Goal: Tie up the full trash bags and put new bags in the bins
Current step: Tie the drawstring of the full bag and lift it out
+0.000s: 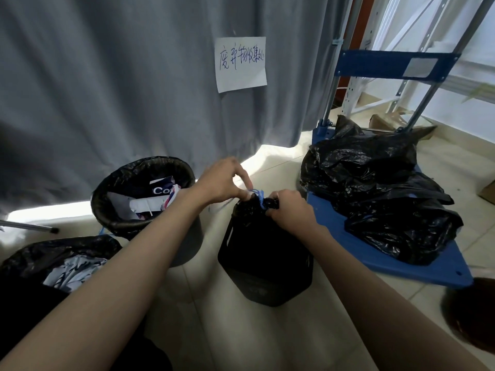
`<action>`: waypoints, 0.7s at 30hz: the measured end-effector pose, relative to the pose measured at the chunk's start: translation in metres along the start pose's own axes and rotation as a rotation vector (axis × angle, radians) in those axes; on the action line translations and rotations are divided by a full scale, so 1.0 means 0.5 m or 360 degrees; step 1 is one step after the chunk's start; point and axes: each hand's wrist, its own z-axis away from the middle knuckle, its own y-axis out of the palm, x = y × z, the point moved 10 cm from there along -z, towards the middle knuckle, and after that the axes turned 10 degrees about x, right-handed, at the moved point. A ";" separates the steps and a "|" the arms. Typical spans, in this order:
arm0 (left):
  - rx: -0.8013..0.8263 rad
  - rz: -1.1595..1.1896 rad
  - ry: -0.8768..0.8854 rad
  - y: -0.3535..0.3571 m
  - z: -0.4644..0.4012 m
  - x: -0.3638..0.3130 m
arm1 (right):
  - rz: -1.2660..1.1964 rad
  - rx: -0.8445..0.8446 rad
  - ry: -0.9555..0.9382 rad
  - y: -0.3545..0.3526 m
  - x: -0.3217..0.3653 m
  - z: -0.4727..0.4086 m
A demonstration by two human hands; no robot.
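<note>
A small black bin [263, 266] stands on the floor in the middle, its black trash bag [250, 210] gathered to a neck at the top. My left hand [223, 183] pinches the blue drawstring [257, 194] above the neck. My right hand [290, 210] grips the bunched bag neck from the right. To the left stands a round grey bin [187, 245] lined with an open black bag [139, 170] full of paper waste. Another open black bag [53, 253] with paper lies at the lower left.
A blue platform trolley [375, 261] on the right carries several tied black bags [375, 188]. A grey curtain [120, 76] with a handwritten paper sign [240, 64] hangs behind. White metal shelving [375, 76] stands at the back right. A thin metal leg [29, 227] lies at the left.
</note>
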 end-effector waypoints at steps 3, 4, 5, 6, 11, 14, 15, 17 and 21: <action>0.0146 -0.0249 -0.0140 0.022 0.007 0.005 | -0.0084 -0.0029 -0.0015 -0.020 0.018 0.009; 0.0178 -0.0221 -0.0141 0.037 0.010 -0.002 | -0.0099 -0.0011 -0.0029 -0.024 0.023 0.013; 0.0180 -0.0167 -0.0131 0.051 0.012 -0.012 | -0.0113 -0.0007 -0.0044 -0.027 0.027 0.015; 0.0158 -0.0113 -0.0126 0.062 0.014 -0.022 | -0.0126 -0.0016 -0.0060 -0.031 0.031 0.020; -0.0042 0.0045 -0.0115 0.079 0.023 -0.050 | -0.0200 -0.0162 -0.0130 -0.058 0.041 0.045; -0.0118 0.0090 -0.0086 0.049 0.027 -0.070 | -0.0338 -0.0270 -0.0137 -0.086 0.037 0.058; -0.0148 0.0072 -0.0077 0.033 0.028 -0.079 | -0.0390 -0.0318 -0.0140 -0.098 0.038 0.061; -0.0233 0.0043 -0.0063 -0.008 0.029 -0.096 | -0.0464 -0.0390 -0.0141 -0.128 0.043 0.067; -0.0354 0.0067 -0.0080 -0.065 0.036 -0.116 | -0.0209 -0.0195 0.0003 -0.144 0.037 0.072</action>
